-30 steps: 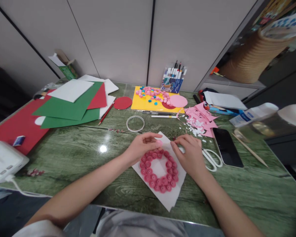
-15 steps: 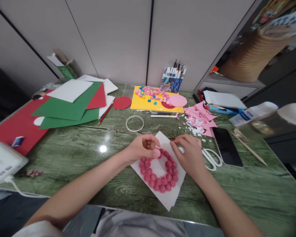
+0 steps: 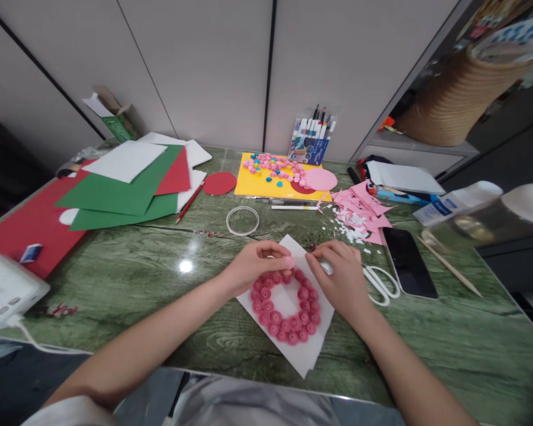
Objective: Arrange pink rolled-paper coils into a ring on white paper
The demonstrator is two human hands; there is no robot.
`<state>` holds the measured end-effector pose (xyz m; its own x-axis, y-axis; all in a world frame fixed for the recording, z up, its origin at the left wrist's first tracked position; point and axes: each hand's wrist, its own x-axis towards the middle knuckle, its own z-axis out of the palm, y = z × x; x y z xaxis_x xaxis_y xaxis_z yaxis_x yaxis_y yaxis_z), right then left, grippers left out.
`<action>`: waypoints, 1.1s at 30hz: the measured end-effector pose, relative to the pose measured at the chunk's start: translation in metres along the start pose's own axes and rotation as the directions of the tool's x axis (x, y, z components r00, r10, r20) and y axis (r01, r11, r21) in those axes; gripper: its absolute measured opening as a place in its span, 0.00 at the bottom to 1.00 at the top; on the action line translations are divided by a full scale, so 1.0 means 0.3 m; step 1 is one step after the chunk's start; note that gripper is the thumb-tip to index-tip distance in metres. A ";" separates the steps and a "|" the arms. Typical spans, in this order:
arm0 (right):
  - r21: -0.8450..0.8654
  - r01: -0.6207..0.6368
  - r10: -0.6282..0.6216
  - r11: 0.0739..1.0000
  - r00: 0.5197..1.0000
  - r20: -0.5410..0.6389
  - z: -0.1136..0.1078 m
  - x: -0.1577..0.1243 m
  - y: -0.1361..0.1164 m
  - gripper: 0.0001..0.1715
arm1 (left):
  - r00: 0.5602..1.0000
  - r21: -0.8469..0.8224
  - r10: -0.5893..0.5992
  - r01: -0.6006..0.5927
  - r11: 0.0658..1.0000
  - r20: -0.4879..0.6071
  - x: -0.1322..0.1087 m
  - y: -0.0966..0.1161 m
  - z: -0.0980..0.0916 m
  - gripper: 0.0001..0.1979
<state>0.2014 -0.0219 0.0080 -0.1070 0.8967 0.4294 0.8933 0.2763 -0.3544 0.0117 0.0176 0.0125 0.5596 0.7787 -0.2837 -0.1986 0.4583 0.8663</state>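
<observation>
A ring of deep pink rolled-paper flowers [image 3: 285,325] lies on a white paper sheet [image 3: 305,362] in front of me. My left hand [image 3: 266,263] is above the ring's upper left, thumb and fingers pinched on a small light pink paper piece [image 3: 289,262]. At the sheet's upper right edge, my right hand [image 3: 340,269] has its thumb and fingertips drawn together; what they hold, if anything, is hidden. Something white [image 3: 327,268] shows under that hand. White-handled scissors [image 3: 384,286] lie just right of it, partly covered.
Behind the hands are a tape roll [image 3: 243,220] and a yellow sheet [image 3: 260,188] bearing small pink and blue balls. Pink scraps [image 3: 359,207], a phone [image 3: 409,263] and a wooden stick [image 3: 450,267] lie right. Coloured paper [image 3: 111,189] and a white charger [image 3: 11,293] sit left.
My left hand has moved the pink paper piece slightly up and right, closer to my right hand. The right hand stays nearly still.
</observation>
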 end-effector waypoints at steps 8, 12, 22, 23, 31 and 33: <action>0.147 0.006 -0.008 0.989 1.000 0.009 -0.013 -0.004 -0.029 0.06 | 0.998 -0.065 0.003 0.000 0.998 0.055 0.001 -0.018 -0.007 0.14; 0.162 0.083 -0.067 0.983 0.992 -0.103 -0.025 -0.009 -0.055 0.03 | 1.000 0.003 0.016 -0.016 1.000 0.023 -0.001 -0.018 -0.005 0.14; 0.065 0.127 -0.116 0.990 0.982 -0.147 -0.017 -0.016 -0.084 0.03 | 0.996 0.141 0.040 -0.028 0.990 -0.079 -0.007 -0.027 0.007 0.14; 0.061 0.124 -0.114 0.990 0.983 -0.146 -0.016 -0.017 -0.085 0.03 | 0.995 0.146 0.044 -0.032 0.989 -0.084 -0.008 -0.027 0.009 0.13; 0.021 0.164 -0.159 0.986 0.975 -0.154 -0.019 -0.019 -0.079 0.03 | 0.988 0.220 0.080 -0.050 0.974 -0.132 -0.017 -0.022 0.019 0.14; 0.003 0.181 -0.178 0.984 0.971 -0.161 -0.020 -0.020 -0.079 0.03 | 0.987 0.224 0.088 -0.055 0.973 -0.138 -0.019 -0.022 0.022 0.14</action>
<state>0.1836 -0.0359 0.0187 -0.1925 0.7658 0.6136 0.8582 0.4346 -0.2731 0.0151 0.0073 0.0111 0.4237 0.8675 -0.2608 -0.0440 0.3073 0.9506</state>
